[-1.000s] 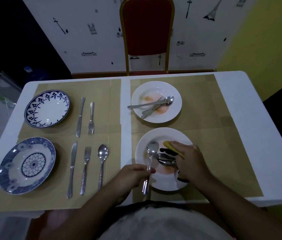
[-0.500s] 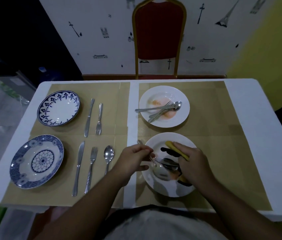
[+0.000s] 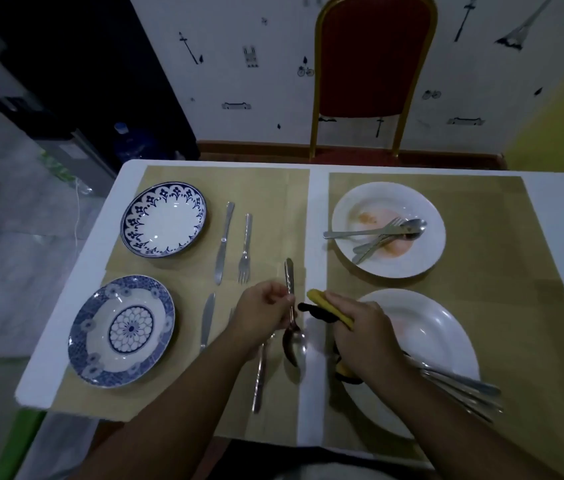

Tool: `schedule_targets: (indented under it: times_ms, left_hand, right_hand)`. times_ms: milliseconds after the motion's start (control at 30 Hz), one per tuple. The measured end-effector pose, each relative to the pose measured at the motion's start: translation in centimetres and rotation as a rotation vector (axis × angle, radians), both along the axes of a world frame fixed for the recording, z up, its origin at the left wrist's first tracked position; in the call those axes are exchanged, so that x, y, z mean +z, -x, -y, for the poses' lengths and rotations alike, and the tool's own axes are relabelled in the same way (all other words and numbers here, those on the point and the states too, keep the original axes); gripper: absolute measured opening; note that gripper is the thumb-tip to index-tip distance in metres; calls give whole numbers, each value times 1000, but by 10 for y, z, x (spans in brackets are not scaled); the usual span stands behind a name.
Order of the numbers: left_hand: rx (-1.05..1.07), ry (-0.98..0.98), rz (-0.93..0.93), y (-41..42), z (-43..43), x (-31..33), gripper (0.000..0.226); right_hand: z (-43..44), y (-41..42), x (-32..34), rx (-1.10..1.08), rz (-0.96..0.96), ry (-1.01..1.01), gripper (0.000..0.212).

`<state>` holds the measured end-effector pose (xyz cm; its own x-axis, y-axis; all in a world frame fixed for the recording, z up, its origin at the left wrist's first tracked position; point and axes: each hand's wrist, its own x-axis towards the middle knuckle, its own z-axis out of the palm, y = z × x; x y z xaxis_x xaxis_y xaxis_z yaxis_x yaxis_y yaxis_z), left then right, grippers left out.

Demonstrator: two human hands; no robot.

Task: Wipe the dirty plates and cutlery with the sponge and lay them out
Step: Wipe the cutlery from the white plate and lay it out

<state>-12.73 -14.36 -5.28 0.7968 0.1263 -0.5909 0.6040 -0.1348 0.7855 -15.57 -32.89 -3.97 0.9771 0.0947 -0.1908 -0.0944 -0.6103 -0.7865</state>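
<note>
Your left hand is pinching a shiny steel spoon by its handle, with the bowl pointing toward you at the edge of the white strip between the mats. Your right hand is gripping a yellow sponge with black patches at the left rim of the near white plate, which is showing a faint orange smear.

Dim, bluish exposure with soft overall focus; upper left of the frame falls into near-black shadow, glare streaks the lower-right plate, and wide-angle distortion bends the table edges.
</note>
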Motion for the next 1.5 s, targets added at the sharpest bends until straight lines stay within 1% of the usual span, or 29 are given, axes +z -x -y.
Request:
schedule_targets:
  times_ms: [100, 233, 400, 467, 567, 600, 667, 700, 733, 767, 800, 1033, 1133, 1333, 1500]
  left_hand:
    - [-49, -66, 31, -39, -25, -9, 16]
    - [-99, -127, 92, -101, -45, -24, 20]
    - [-227, -275, 181, -151, -51, -43, 24]
    - [-287, -380, 208, -156, -52, -49, 30]
    - [-362, -466, 266, -144, -58, -55, 38]
    - [-435, -505, 347, -137, -61, -56, 36]
    - [-645, -649, 558, -120, -68, -63, 27]
    - [-730, -729, 631, -111, -71, -66, 33]
    - [-791, -781, 655, -102, -73, -69, 44]
    - [-826, -810, 644, -95, -75, -71, 53]
    - [-843, -829, 628, -90, -75, -74, 56]
    - [-874, -875, 514, -83, -68, -75, 55]
    - [-872, -857, 485, -82, -65, -71, 56]
    - [-806, -832, 519, -64, -49, -41, 57]
    - [-775, -820, 585, -23, -12, -21, 59]
  right_hand:
    - [-30, -26, -5, -75, -39, 5, 54]
    - [-64, -65, -10, -127, -57, 23, 54]
    - [-83, -105, -25, -167, -46, 156, 53]
    - [-88, -112, -31, -170, -53, 207, 53]
    - [-91, -118, -47, -116, -11, 313, 55]
    - [-90, -117, -55, -77, 5, 353, 55]
    - [-89, -114, -68, -5, 35, 449, 55]
    - [-89, -112, -72, 10, 44, 491, 56]
    - [-90, -110, -75, 15, 49, 525, 56]
    - [-91, -109, -76, 17, 54, 547, 56]
    - [-91, -108, -77, 19, 64, 556, 56]
    - [-91, -104, -73, -24, 56, 514, 56]
    - [-89, -97, -62, -57, 61, 474, 55]
    - [-71, -74, -37, -95, 105, 395, 56]
    - [-29, -46, -20, -24, 161, 309, 61]
